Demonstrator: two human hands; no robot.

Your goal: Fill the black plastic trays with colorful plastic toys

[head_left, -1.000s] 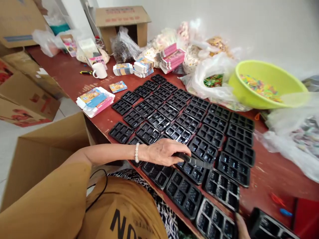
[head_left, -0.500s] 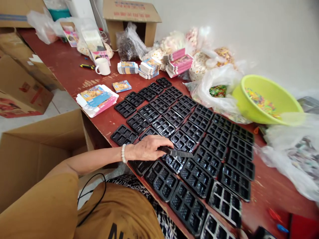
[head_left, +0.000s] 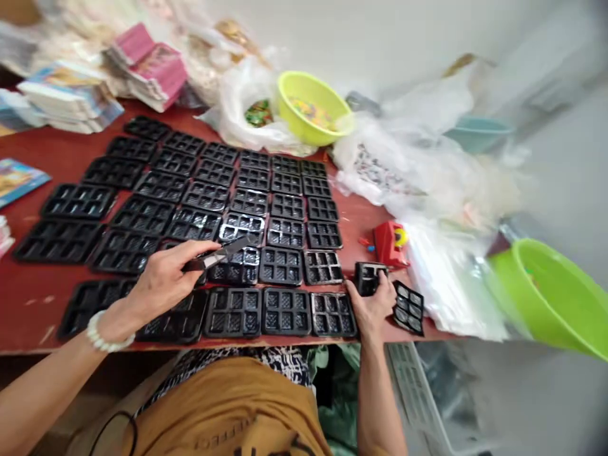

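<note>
Several black plastic trays point(head_left: 285, 240) with small compartments lie in rows on the red table point(head_left: 33, 297). My left hand point(head_left: 164, 278) is closed on one black tray point(head_left: 223, 253), held tilted just above the near rows. My right hand point(head_left: 375, 301) grips a stack of black trays point(head_left: 368, 277) at the table's right front edge. One loose tray point(head_left: 408, 307) lies just right of that hand.
A small red object point(head_left: 389, 244) sits behind the stack. A yellow-green bowl point(head_left: 311, 114) with sweets and clear plastic bags point(head_left: 427, 183) fill the back right. A second green basin point(head_left: 555, 297) sits off the table at right. Stacks of printed cartons point(head_left: 71, 95) stand back left.
The view has swung to the right. My left hand still holds a tray above the rows. My right hand and its stack of trays have come into view.
</note>
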